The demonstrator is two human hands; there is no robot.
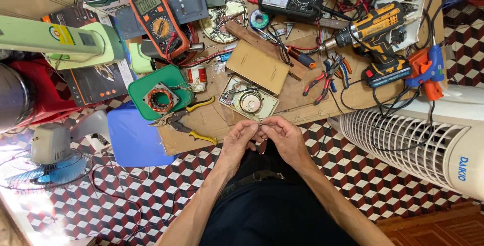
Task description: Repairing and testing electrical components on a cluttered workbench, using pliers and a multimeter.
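Left hand (pixel 241 137) and right hand (pixel 284 136) meeting fingertip to fingertip, pinched together on something too small to identify. Opened speaker housing (pixel 248 101) at 12 o'clock from fingertips, near, on cardboard sheet (pixel 217 120), roughly equidistant from both hands. Yellow-handled tin snips (pixel 184 122) at 9 o'clock.

free: bare cardboard edge (pixel 212 120) ahead | blocked: speaker (pixel 249 102), snips (pixel 184 124) — crowded beyond | right: fan grille (pixel 398 142)

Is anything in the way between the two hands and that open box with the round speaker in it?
Nothing visible. The left hand and right hand meet just below the open speaker box, with only bare cardboard between.
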